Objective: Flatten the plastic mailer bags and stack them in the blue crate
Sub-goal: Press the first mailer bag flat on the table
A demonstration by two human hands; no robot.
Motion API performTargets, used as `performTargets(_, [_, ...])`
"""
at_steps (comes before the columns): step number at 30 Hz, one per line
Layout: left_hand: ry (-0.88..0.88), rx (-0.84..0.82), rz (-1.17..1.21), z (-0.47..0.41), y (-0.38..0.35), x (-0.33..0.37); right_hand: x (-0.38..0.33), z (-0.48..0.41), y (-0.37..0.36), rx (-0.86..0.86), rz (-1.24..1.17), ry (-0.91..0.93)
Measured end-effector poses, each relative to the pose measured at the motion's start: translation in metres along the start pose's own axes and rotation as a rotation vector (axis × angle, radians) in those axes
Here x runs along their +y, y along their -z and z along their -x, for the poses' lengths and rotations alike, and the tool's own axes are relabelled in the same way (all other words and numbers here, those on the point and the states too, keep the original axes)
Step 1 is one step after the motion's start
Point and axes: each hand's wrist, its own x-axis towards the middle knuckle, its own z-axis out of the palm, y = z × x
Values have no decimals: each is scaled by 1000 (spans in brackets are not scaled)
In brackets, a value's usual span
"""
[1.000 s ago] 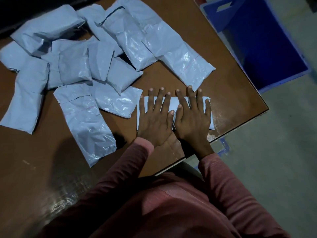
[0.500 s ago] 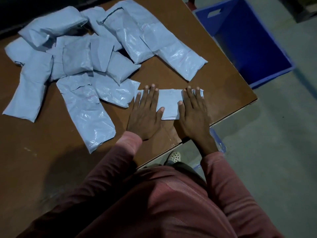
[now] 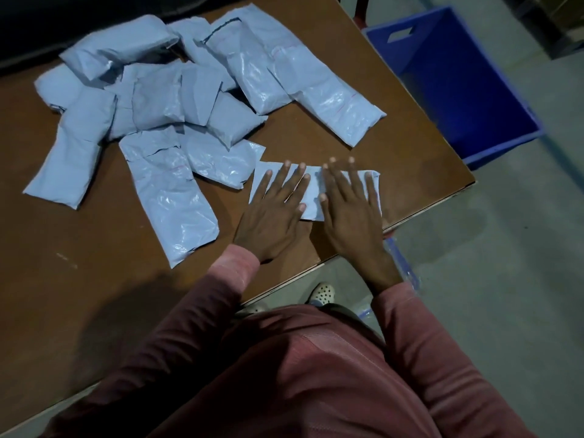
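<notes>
Left hand (image 3: 271, 216) and right hand (image 3: 350, 216) lie flat side by side, fingers straight and spread, pressing one mailer bag (image 3: 313, 188) onto the table (image 3: 94, 279). The blue crate (image 3: 458, 90) stands at two o'clock.

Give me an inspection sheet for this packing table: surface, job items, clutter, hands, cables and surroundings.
Surface: brown table, light scuff marks on its near left part.
Job's things: flat mailer bag near the table's right edge, under both hands; pile of mailer bags, puffy and overlapping, behind it; blue crate on the floor to the right, no bags seen inside.
Clutter: clear plastic item on the floor below the table edge, too blurred to identify.
Grippers: left hand and right hand, fingers straight, pressing the flat mailer bag.
Cables: nothing seen.
Surroundings: grey floor; dark beyond the table's far edge.
</notes>
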Motion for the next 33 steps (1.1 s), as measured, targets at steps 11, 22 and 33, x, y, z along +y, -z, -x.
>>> performTargets(11, [91,-75,22,-1,4,12,-21,6,-24,30,-152,-89])
performTargets(22, [221,-16,116,-16,17,-4,0,-3,-2,-22,-110,-207])
performTargets(33, [212,77,158,-7,-5,-6,8,7,-15,95,-184,-286])
